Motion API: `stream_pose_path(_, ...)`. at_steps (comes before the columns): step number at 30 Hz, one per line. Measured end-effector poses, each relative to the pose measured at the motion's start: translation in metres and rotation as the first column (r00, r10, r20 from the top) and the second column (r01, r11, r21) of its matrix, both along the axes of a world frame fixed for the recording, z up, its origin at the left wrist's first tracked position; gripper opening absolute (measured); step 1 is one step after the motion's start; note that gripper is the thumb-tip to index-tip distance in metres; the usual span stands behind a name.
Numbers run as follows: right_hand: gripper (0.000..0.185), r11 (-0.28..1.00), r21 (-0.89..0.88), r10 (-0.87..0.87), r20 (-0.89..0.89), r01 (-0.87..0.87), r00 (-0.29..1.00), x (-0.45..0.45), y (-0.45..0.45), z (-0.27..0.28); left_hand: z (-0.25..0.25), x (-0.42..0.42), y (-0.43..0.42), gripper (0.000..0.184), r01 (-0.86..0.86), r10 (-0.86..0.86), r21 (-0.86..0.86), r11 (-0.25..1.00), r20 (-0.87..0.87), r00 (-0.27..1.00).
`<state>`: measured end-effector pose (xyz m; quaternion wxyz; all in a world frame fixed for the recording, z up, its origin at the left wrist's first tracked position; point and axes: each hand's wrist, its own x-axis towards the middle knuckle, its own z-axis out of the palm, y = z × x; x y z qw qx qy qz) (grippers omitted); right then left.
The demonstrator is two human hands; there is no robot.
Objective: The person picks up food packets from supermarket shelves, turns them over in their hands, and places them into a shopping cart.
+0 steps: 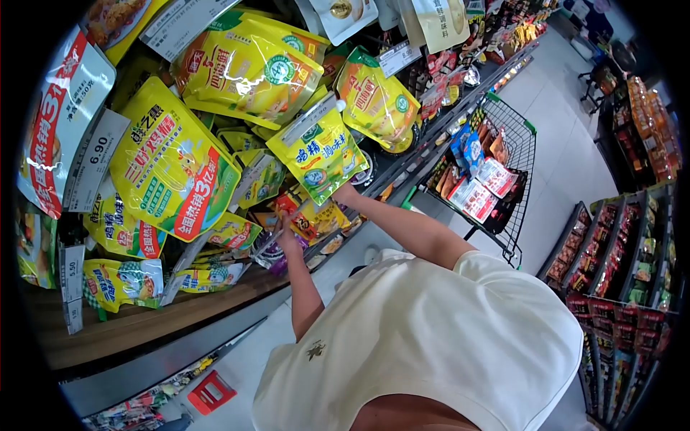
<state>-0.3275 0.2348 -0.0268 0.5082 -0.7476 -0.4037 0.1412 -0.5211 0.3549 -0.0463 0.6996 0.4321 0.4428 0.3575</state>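
My right hand is closed on the lower edge of a yellow seasoning packet with blue lettering; its fingers are mostly hidden behind the packet. To the left and lower, my left hand is at the shelf front, beside a red and yellow packet and a clear divider. Its fingers look bent together, but what they hold is too small to make out. Larger yellow pouches stand on the shelf to the left, and more yellow pouches lie above.
A green-handled wire shopping cart holding several packages stands right of the shelf. Price tags stick out between the goods. A red basket is on the floor at the lower left. Stocked display racks line the right side.
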Motion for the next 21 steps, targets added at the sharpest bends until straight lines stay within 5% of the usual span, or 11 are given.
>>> stream_pose_path(2, 0.042, 0.999, -0.039, 0.016, -0.002, -0.016, 1.000, 0.002, -0.001, -0.004, 0.003, 0.004, -0.002, 0.055, -0.051, 0.050, -0.004, 0.999, -0.085, 0.995)
stream_pose_path(5, 0.042, 1.000, -0.020, 0.018, 0.023, -0.017, 1.000, -0.002, -0.007, 0.009, -0.023, 0.000, 0.004, 0.056, 0.019, -0.019, 0.012, 1.000, 0.070, 0.997)
stream_pose_path(9, 0.044, 0.998, 0.058, 0.021, -0.023, -0.020, 1.000, 0.006, -0.002, -0.019, -0.013, -0.001, -0.010, 0.054, 0.017, -0.015, -0.022, 1.000, 0.113, 0.993)
stream_pose_path(14, 0.045, 0.998, -0.048, 0.039, -0.138, -0.046, 0.990, 0.011, -0.001, -0.037, -0.003, -0.006, -0.022, 0.050, 0.110, -0.119, 0.091, 0.990, 0.098, 0.988)
stream_pose_path(18, 0.041, 0.988, -0.131, 0.043, -0.283, -0.083, 0.958, 0.001, -0.021, 0.008, -0.006, -0.004, -0.028, 0.048, 0.056, -0.063, 0.067, 0.996, 0.110, 0.992)
stream_pose_path(21, 0.042, 0.994, -0.016, 0.102, -0.308, -0.113, 0.946, 0.002, -0.024, 0.002, 0.006, -0.003, -0.037, 0.052, 0.048, -0.055, 0.075, 0.996, 0.100, 0.993)
